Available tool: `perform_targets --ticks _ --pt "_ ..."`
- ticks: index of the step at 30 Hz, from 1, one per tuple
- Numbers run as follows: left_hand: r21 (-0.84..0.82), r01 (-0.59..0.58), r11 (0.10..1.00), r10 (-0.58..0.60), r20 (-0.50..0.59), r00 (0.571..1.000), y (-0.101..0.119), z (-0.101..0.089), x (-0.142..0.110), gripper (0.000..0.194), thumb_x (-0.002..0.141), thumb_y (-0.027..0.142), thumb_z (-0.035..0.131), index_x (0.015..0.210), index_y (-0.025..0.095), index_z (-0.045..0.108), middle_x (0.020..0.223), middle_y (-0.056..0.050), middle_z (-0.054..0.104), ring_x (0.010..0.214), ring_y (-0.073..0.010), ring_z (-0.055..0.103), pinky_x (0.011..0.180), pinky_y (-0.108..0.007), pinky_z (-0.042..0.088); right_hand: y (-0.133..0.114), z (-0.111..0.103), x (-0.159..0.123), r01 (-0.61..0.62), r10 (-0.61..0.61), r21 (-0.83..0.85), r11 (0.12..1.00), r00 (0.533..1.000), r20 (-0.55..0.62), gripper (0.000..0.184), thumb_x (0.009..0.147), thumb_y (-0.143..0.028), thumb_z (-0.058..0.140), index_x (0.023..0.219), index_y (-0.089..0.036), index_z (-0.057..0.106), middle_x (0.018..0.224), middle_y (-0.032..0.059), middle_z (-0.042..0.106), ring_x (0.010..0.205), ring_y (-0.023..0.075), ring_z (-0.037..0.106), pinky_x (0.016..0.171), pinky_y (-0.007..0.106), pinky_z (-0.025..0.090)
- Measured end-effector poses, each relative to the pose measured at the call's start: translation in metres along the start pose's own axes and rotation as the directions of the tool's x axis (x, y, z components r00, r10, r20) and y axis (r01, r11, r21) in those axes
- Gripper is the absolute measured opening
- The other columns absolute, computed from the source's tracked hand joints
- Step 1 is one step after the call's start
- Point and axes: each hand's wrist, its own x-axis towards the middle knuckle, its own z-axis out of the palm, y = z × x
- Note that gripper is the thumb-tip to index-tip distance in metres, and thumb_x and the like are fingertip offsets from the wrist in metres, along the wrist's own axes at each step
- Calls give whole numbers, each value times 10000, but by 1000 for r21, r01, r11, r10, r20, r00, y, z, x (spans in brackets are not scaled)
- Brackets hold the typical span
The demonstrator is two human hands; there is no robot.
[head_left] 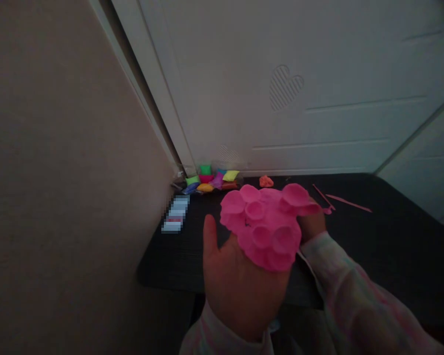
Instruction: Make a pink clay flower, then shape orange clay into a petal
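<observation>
A bright pink piece of modelling clay (268, 224), shaped with several round cupped petals, lies across the fingers of my left hand (246, 291). That palm faces up and its thumb points away to the left. The clay covers the fingers, so they are hidden. Behind the clay's right edge is my right hand (314, 224), at the petal that sticks out on that side. Its fingertips are hidden behind the petal, which it appears to grip. Both hands are raised over the dark table (177, 261).
Small coloured clay packets (206, 178) lie at the table's back left, with a blurred pale card (176, 214) in front. An orange lump (266, 181) sits by the white panelled wall (299, 123). Thin pink sticks (350, 202) lie to the right. A wall (59, 172) bounds the left.
</observation>
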Motion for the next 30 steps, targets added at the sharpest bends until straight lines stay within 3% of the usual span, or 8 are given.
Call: perform_targets --ticks 3,5,7,10,14,21,25,30 --pt "128 -12 992 12 0 1000 0 4 0 321 711 280 493 1025 348 500 1123 71 512 1167 -236 290 985 -441 -99 4 1 1 -56 57 51 997 998 -21 103 607 -248 498 630 -158 542 560 8 542 509 118 493 451 245 388" --pt "28 13 1000 -12 -38 999 0 7 0 267 718 270 485 973 336 530 1098 68 530 1163 -222 300 1002 -431 -49 7 1 1 -84 87 81 993 996 -24 112 603 -245 501 656 -158 548 561 -7 538 499 102 487 448 227 384" --pt "-196 72 978 -89 -78 993 1 10 0 196 726 276 473 897 320 557 1067 63 546 1179 -199 275 1019 -403 38 8 2 1 -106 108 99 989 994 -19 114 599 -238 508 665 -158 553 557 -17 533 489 90 479 442 212 376" --pt "-595 191 781 -264 -38 964 1 13 2 184 761 336 397 838 291 558 1051 56 546 1193 -163 245 1012 -364 154 7 3 1 -128 131 114 985 991 -17 106 591 -233 515 656 -157 552 545 -25 523 479 81 468 432 198 363" --pt "-831 255 495 -394 47 918 1 16 5 385 802 430 188 895 274 527 1054 32 541 1148 -155 329 972 -368 255 5 3 1 -148 150 128 981 989 -6 117 589 -257 522 653 -163 546 542 -29 521 478 82 468 440 203 366" --pt "-939 295 177 -493 175 852 -10 25 15 462 780 473 165 1019 242 485 1112 -2 512 1122 -172 368 946 -355 296 4 3 1 -146 147 131 981 989 -3 123 590 -258 528 664 -163 551 540 -33 518 460 72 451 431 197 352" --pt "-953 285 104 -566 179 805 -41 34 24 451 777 463 183 1058 235 452 1143 -21 491 1073 -180 426 910 -345 334 7 3 3 -145 147 140 979 989 0 137 594 -277 529 664 -161 549 547 -28 523 470 77 463 433 201 368" --pt "-921 384 62 -631 262 731 -88 48 40 444 781 426 211 1048 175 462 1085 -78 523 1007 -198 483 887 -361 354 7 3 3 -138 141 145 980 990 -8 144 589 -288 535 654 -160 554 549 -23 532 492 87 480 436 204 375"
